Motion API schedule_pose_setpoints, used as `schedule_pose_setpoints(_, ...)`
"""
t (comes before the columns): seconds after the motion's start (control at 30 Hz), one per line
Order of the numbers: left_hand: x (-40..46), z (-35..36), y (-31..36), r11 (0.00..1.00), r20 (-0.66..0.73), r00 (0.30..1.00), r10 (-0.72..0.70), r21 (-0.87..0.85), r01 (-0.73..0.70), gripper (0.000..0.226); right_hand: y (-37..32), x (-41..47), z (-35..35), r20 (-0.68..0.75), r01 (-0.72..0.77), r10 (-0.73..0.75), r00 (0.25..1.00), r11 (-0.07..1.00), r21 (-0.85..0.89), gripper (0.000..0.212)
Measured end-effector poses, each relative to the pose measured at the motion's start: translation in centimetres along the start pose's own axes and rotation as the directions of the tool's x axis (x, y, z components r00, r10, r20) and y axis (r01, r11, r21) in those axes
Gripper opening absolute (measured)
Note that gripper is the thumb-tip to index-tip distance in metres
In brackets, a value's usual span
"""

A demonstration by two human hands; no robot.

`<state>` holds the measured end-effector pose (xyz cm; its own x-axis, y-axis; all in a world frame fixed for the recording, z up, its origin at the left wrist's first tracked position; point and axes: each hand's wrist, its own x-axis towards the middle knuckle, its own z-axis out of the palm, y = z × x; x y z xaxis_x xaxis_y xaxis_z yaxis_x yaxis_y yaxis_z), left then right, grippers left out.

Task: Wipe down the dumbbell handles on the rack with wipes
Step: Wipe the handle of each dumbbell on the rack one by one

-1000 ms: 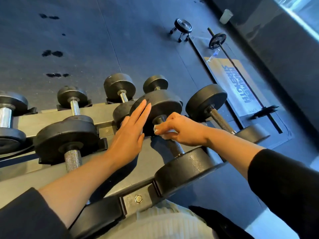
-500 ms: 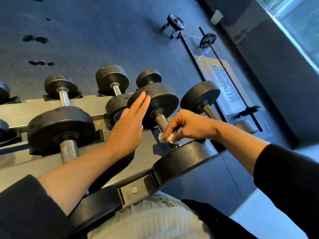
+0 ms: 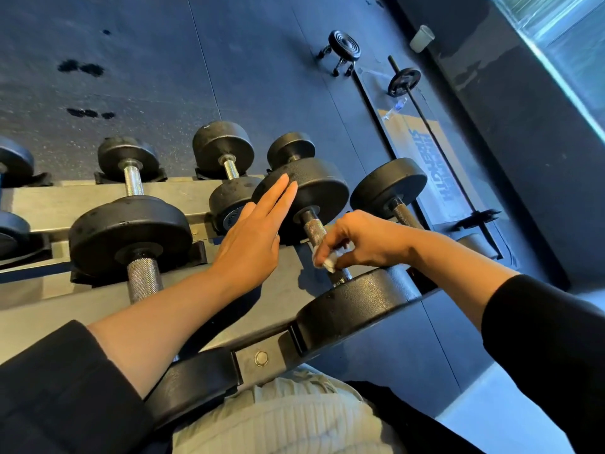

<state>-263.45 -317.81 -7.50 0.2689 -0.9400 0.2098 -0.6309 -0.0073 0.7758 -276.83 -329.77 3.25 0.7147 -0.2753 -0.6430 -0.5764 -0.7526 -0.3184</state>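
My right hand [image 3: 366, 240] has drawn the wipe [image 3: 329, 261], pinched, from the far end of the knurled handle [image 3: 316, 231] to its near end on the rack [image 3: 55, 208]: one pass done. My left hand [image 3: 252, 244] stays flat, fingers straight, against the far weight [image 3: 314, 191].

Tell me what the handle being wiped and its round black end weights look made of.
The knurled grey handle looks like bare metal: cross-hatched grip, dull shine. The black end weight looks coated, perhaps rubber or painted iron, given its pebbled sheen. The white wipe looks like soft crumpled cloth or paper.
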Motion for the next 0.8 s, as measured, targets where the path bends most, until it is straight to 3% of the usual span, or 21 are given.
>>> schedule_pose_setpoints(0.07, 0.2, -0.2, 0.1, 1.0, -0.011, 1.0, -0.016, -0.019, 0.016, 0.076, 0.1, -0.4, 0.1, -0.011, -0.007, 0.008, 1.0, 0.997, 0.073, 0.019)
schedule_pose_setpoints(0.23, 0.1, -3.0, 0.6, 0.997, -0.123, 0.991, -0.059, -0.06, 0.052, 0.062, -1.9, 0.8, -0.3, -0.228, 0.11, -0.056, 0.972, 0.967, 0.23, 0.023)
schedule_pose_setpoints(0.33, -1.5, -5.3, 0.5, 0.996, -0.169, 0.982, -0.084, 0.017, 0.088, 0.061, -4.1, 2.8, -0.1, -0.26, 0.196, -0.143, 0.955, 0.962, 0.191, 0.029)
schedule_pose_setpoints(0.53, -7.2, -8.9, 0.3, 0.943, -0.322, 0.911, -0.256, 0.124, 0.309, 0.064, -8.7, 6.5, 1.4, -0.191, 0.384, -0.359, 0.914, 0.916, 0.118, 0.047)
schedule_pose_setpoints(0.67, -11.6, -9.7, 1.7, 0.892, -0.435, 0.826, -0.357, 0.102, 0.439, 0.061, -11.1, 8.2, 3.3, -0.149, 0.484, -0.483, 0.863, 0.874, -0.026, 0.036)
schedule_pose_setpoints(0.8, -14.4, -8.4, 3.6, 0.836, -0.503, 0.749, -0.431, 0.088, 0.541, 0.059, -10.9, 9.4, 4.8, -0.162, 0.477, -0.487, 0.858, 0.874, -0.096, 0.03)
